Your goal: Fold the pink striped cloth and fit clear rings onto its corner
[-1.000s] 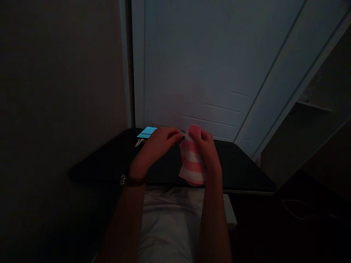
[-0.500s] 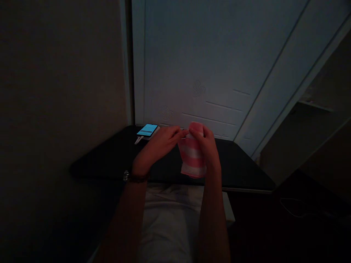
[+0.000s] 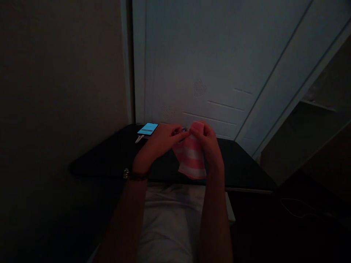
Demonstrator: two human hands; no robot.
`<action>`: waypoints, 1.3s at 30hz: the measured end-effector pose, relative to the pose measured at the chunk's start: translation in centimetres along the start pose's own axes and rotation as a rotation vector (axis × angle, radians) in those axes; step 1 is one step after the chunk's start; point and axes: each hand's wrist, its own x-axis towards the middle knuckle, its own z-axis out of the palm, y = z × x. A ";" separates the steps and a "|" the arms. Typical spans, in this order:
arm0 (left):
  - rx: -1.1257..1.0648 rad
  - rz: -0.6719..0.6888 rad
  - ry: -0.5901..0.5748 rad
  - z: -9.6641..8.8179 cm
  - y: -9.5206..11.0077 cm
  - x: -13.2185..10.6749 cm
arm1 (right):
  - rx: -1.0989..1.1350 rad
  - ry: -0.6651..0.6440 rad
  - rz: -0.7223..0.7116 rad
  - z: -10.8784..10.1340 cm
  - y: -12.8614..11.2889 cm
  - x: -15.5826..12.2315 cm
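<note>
My right hand (image 3: 208,140) is closed on a pink-and-white striped cloth (image 3: 192,153), its thumb pressed over the upper part. The cloth's lower end hangs loose above the dark table. At the cloth's left side, my left hand (image 3: 166,135) is closed in a pinch. A small shiny thing (image 3: 184,129) shows between its fingers and the cloth; the light is too dim to tell its kind. A dark bracelet with a shiny piece (image 3: 137,176) circles my left wrist.
A lit phone (image 3: 148,129) with a white cable (image 3: 139,138) lies at the back left of the black tabletop (image 3: 109,157). Behind it rises a pale panel (image 3: 219,54) with heart patterns. Another thin cable (image 3: 292,212) lies at the lower right.
The cloth's lower part has spread out to the left. My left fingers have curled, and the shiny thing shows more between the hands. My right hand has shifted slightly right.
</note>
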 end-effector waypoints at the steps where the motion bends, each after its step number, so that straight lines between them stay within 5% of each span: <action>1: -0.010 -0.006 0.005 0.0 0.0 0.0 | 0.004 -0.013 0.000 -0.1 0.0 0.0; 13: -0.044 -0.045 -0.005 -0.4 -0.1 -0.4 | 0.085 -0.098 -0.012 -1.2 1.2 0.0; 28: -0.163 -0.057 -0.088 -0.5 0.6 -0.3 | 0.066 0.125 -0.142 0.0 1.8 1.0; 39: -0.094 -0.075 0.080 -0.5 0.7 0.0 | -0.047 0.040 -0.219 0.2 0.8 0.6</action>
